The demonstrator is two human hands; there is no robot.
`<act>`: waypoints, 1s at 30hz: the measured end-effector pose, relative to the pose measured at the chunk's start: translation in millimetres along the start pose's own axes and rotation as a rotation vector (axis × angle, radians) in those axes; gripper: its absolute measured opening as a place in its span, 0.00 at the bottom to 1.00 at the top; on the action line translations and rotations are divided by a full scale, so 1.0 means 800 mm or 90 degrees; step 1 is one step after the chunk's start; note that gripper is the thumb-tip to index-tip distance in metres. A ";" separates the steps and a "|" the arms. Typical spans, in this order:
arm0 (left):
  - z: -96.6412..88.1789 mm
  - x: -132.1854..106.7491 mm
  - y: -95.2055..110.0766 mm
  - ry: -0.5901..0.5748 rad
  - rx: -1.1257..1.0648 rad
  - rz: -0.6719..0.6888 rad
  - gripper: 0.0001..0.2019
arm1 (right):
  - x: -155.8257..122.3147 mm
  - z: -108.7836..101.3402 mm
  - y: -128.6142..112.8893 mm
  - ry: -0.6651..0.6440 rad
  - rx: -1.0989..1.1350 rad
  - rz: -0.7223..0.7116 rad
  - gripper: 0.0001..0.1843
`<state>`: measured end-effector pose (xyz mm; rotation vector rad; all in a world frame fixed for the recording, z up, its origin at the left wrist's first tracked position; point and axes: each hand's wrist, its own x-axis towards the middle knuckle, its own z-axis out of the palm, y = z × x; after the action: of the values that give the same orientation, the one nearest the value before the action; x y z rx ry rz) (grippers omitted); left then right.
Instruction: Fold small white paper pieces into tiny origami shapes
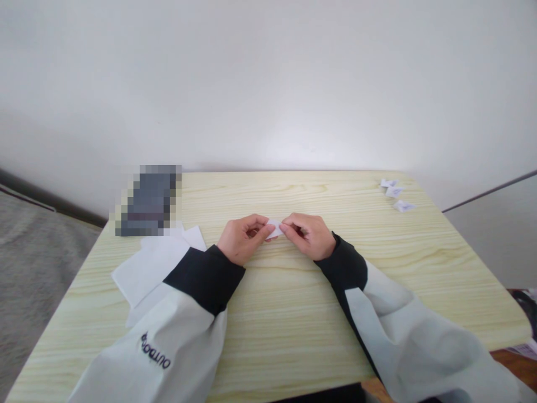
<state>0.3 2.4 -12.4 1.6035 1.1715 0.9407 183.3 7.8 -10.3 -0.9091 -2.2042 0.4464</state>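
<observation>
A small piece of white paper (274,230) is pinched between my two hands, above the middle of the table. My left hand (243,238) grips its left end between thumb and fingers. On the other side, my right hand (308,234) pinches the right end with thumb and forefinger. The fingertips cover part of the paper, so I cannot tell how it is folded. Loose white sheets of paper (146,266) lie overlapping to the left, partly under my left sleeve.
A dark, pixelated flat object (149,201) lies at the table's back left. Several small folded papers (394,192) stand near the back right corner. The pale wood-grain table (277,319) meets a white wall (268,84) behind. A grey surface (33,280) shows at the left.
</observation>
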 end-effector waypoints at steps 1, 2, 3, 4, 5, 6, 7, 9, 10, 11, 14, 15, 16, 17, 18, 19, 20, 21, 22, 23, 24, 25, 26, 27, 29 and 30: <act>0.000 0.000 0.001 -0.001 0.010 0.009 0.15 | 0.000 0.000 0.000 -0.003 0.007 0.001 0.12; 0.000 0.000 0.002 -0.001 0.024 0.018 0.14 | -0.001 0.000 0.000 -0.007 0.014 0.001 0.11; -0.001 0.000 0.004 0.001 0.042 0.026 0.14 | -0.001 0.000 -0.001 -0.012 0.021 0.000 0.11; -0.001 -0.001 0.005 0.004 0.060 0.033 0.14 | -0.001 0.000 -0.001 -0.019 0.023 -0.002 0.11; -0.002 -0.001 0.006 0.008 0.075 0.038 0.13 | -0.002 0.001 -0.002 -0.024 0.022 -0.005 0.11; -0.002 -0.002 0.008 0.010 0.089 0.041 0.13 | -0.002 0.001 -0.002 -0.029 0.019 -0.008 0.11; -0.003 -0.002 0.009 0.012 0.101 0.044 0.13 | -0.002 0.001 -0.003 -0.032 0.015 -0.010 0.11; -0.003 -0.003 0.011 0.016 0.113 0.044 0.13 | -0.001 0.002 -0.004 -0.033 0.013 -0.013 0.11; -0.004 -0.003 0.012 0.016 0.111 0.041 0.13 | -0.001 0.002 -0.004 -0.032 0.017 -0.011 0.12; -0.004 -0.003 0.012 0.016 0.108 0.036 0.13 | -0.001 0.002 -0.005 -0.031 0.022 -0.006 0.12; -0.004 -0.002 0.011 0.023 0.082 0.022 0.13 | -0.001 0.001 -0.005 -0.028 0.055 0.031 0.13; -0.004 -0.002 0.010 0.029 0.073 0.019 0.14 | -0.002 0.001 -0.006 -0.031 0.073 0.048 0.13; -0.004 -0.001 0.009 0.036 0.061 0.017 0.14 | -0.002 0.001 -0.006 -0.036 0.092 0.064 0.13; -0.003 -0.001 0.008 0.043 0.048 0.016 0.14 | -0.002 0.000 -0.006 -0.042 0.106 0.075 0.13; -0.003 -0.001 0.007 0.047 0.035 0.015 0.14 | -0.002 0.000 -0.007 -0.046 0.114 0.079 0.13; -0.003 -0.001 0.007 0.048 0.023 0.014 0.14 | -0.002 0.000 -0.007 -0.047 0.114 0.078 0.14; -0.003 -0.001 0.006 0.049 0.013 0.013 0.14 | -0.002 0.000 -0.007 -0.045 0.109 0.074 0.15; -0.002 -0.001 0.006 0.048 0.008 0.012 0.14 | -0.002 -0.001 -0.007 -0.040 0.100 0.068 0.15; -0.002 -0.001 0.006 0.045 0.008 0.011 0.14 | -0.002 -0.001 -0.007 -0.035 0.090 0.061 0.16; -0.002 -0.002 0.006 0.043 0.015 0.010 0.14 | -0.001 -0.001 -0.007 -0.033 0.079 0.055 0.17; -0.002 -0.002 0.007 0.043 0.026 0.012 0.14 | -0.001 0.000 -0.007 -0.034 0.069 0.048 0.17; -0.003 -0.003 0.007 0.043 0.042 0.014 0.14 | 0.000 0.000 -0.007 -0.039 0.058 0.042 0.17; -0.003 -0.003 0.008 0.044 0.058 0.019 0.13 | 0.000 0.000 -0.006 -0.045 0.049 0.036 0.17; -0.003 -0.003 0.008 0.047 0.073 0.023 0.13 | 0.000 0.000 -0.006 -0.051 0.043 0.031 0.17; -0.004 -0.003 0.009 0.056 0.083 0.024 0.13 | 0.000 0.000 -0.005 -0.056 0.045 0.026 0.17; -0.004 -0.003 0.010 0.058 0.076 0.019 0.13 | 0.000 0.000 -0.005 -0.054 0.050 0.027 0.16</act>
<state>-1.3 -0.2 -4.3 1.6911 1.2907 0.9883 181.5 4.9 -8.0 -0.9118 -2.2297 0.5969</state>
